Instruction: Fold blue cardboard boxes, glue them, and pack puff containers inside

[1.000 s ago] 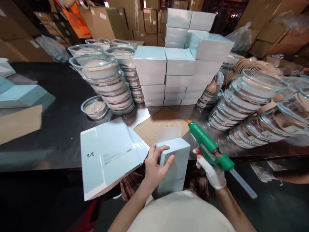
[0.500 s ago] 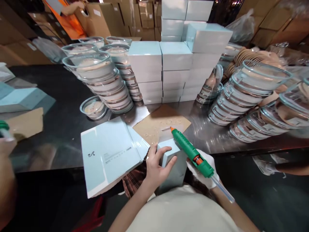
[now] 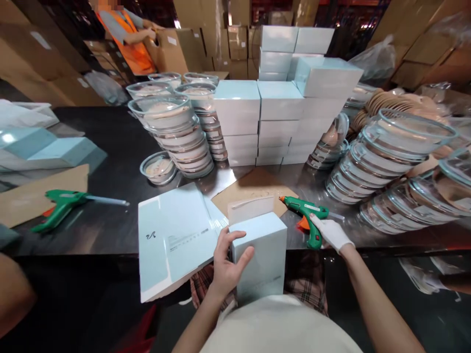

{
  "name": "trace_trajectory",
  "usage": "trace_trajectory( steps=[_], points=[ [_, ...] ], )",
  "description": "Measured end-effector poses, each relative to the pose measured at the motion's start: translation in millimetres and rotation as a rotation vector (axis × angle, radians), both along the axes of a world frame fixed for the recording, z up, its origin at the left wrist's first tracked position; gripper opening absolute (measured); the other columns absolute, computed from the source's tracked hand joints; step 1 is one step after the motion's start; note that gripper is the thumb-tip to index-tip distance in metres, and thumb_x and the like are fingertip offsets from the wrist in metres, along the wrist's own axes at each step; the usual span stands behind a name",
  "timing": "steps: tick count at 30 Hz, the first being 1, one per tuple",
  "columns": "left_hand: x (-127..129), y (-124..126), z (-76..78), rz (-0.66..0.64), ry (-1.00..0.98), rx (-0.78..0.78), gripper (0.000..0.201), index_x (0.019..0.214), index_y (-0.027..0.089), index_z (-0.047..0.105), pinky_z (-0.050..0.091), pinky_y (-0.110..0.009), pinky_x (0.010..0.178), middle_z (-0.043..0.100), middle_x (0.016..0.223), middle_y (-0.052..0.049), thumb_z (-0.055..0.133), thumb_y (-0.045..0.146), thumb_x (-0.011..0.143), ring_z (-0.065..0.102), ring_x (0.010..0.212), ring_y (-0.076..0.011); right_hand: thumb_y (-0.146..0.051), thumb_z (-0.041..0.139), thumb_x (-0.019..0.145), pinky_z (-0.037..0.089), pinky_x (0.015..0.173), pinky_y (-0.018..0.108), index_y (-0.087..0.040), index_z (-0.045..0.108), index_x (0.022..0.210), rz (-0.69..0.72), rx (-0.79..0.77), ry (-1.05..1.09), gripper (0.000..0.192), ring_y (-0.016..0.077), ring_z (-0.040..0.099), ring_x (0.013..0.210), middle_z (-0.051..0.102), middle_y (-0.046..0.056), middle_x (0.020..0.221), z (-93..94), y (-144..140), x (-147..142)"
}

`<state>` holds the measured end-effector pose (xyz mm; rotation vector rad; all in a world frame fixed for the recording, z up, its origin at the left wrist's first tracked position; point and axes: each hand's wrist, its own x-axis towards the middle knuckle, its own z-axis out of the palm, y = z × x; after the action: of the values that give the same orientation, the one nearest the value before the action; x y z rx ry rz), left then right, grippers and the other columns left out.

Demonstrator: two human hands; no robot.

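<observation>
My left hand grips the left side of a pale blue box that stands at the table's near edge with its flap raised. My right hand, in a white glove, rests on the handle of a green glue gun lying on the steel table, nozzle pointing left over a brown cardboard sheet. A stack of flat pale blue box blanks lies just left of the box, overhanging the table edge.
Stacks of closed pale blue boxes stand behind. Stacked glass bowls sit at left, and more glass bowls lean at right. A second green glue gun lies far left. A person in orange stands at the back.
My right hand has lowered the glue gun from above the box onto the table to the right. My left hand has kept its hold on the box. The second glue gun now lies at far left.
</observation>
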<state>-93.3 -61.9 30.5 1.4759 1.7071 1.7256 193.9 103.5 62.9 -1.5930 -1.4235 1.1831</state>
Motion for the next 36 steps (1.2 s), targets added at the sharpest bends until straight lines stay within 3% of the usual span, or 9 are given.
trace_trajectory(
  steps=[5,8,11,17,24,27,29,33,36],
  points=[
    [0.2,-1.3,-3.7,-0.029,-0.070,-0.013,0.038,0.102,0.025,0.074,0.047,-0.046,0.115,0.074,0.102,-0.006,0.077,0.059,0.087,0.068,0.117,-0.0287,-0.055,0.086,0.071,0.058,0.073,0.032,-0.019,0.081,0.092,0.044,0.023,0.045,0.042,0.0245,0.074,0.083,0.080,0.008,0.089,33.3,-18.2,-29.2],
    [7.7,0.0,-7.8,-0.111,-0.084,-0.031,0.040,0.101,0.024,0.073,0.044,-0.049,0.118,0.073,0.106,-0.007,0.078,0.061,0.086,0.065,0.126,-0.0304,-0.051,0.092,0.063,0.061,0.077,0.034,-0.017,0.082,0.101,0.348,-0.157,0.360,0.052,0.0230,0.075,0.082,0.081,0.008,0.098,30.3,-27.0,-71.0],
    [14.3,2.1,-14.0,-0.107,-0.140,-0.052,0.044,0.101,0.023,0.068,0.048,-0.049,0.113,0.067,0.131,-0.016,0.075,0.065,0.087,0.058,0.139,-0.0359,-0.055,0.091,0.064,0.063,0.074,0.035,-0.016,0.081,0.099,0.399,-0.208,0.486,0.053,0.0226,0.075,0.076,0.081,0.007,0.092,16.3,-27.9,-87.6],
    [8.0,11.3,-20.0,-0.199,-0.468,0.050,0.066,0.139,0.039,0.036,0.058,-0.044,0.098,0.066,0.123,-0.006,0.076,0.057,0.090,0.072,0.116,-0.0258,-0.088,0.073,0.072,0.058,0.103,0.046,-0.016,0.081,0.114,0.849,0.186,0.330,0.083,0.0297,0.073,0.117,0.076,0.016,0.126,15.4,-19.7,-50.9],
    [-6.2,17.2,-14.3,-0.268,-0.278,-0.065,0.046,0.089,0.022,0.069,0.054,-0.043,0.098,0.065,0.109,-0.010,0.075,0.068,0.086,0.066,0.111,-0.0281,-0.048,0.072,0.095,0.057,0.103,0.039,-0.021,0.080,0.119,1.102,0.449,0.066,0.038,0.0219,0.071,0.113,0.073,0.012,0.125,31.8,-17.1,-58.1],
    [-3.0,17.4,-12.2,-0.281,-0.305,-0.046,0.043,0.089,0.022,0.070,0.054,-0.042,0.096,0.065,0.108,-0.009,0.075,0.065,0.087,0.066,0.110,-0.0275,-0.054,0.073,0.093,0.056,0.106,0.040,-0.022,0.081,0.114,1.092,0.393,0.091,0.040,0.0229,0.071,0.114,0.073,0.011,0.122,26.2,-16.6,-54.3],
    [-7.0,15.2,-6.5,-0.221,-0.310,-0.007,0.037,0.090,0.022,0.069,0.053,-0.042,0.098,0.066,0.109,-0.008,0.076,0.059,0.088,0.067,0.109,-0.0263,-0.064,0.081,0.084,0.055,0.107,0.042,-0.022,0.078,0.119,0.906,0.329,0.120,0.055,0.0248,0.068,0.119,0.069,0.013,0.132,18.7,-21.8,-38.9],
    [-24.9,11.8,12.1,0.177,-0.440,0.230,0.027,0.099,0.024,0.063,0.049,-0.045,0.109,0.064,0.118,-0.003,0.081,0.040,0.087,0.069,0.115,-0.0248,-0.081,0.076,0.077,0.062,0.079,0.034,-0.019,0.070,0.116,0.450,0.011,0.095,0.074,0.0182,0.070,0.086,0.072,0.012,0.112,-1.2,-57.4,-0.5],
    [-18.9,17.1,14.9,0.417,-0.556,0.400,0.032,0.108,0.029,0.056,0.049,-0.043,0.111,0.063,0.116,0.000,0.079,0.041,0.089,0.066,0.120,-0.0225,-0.083,0.080,0.070,0.061,0.071,0.032,-0.014,0.073,0.107,0.595,-0.233,0.164,0.078,0.0172,0.067,0.072,0.075,0.010,0.091,-15.2,-92.0,0.4]
  ],
)
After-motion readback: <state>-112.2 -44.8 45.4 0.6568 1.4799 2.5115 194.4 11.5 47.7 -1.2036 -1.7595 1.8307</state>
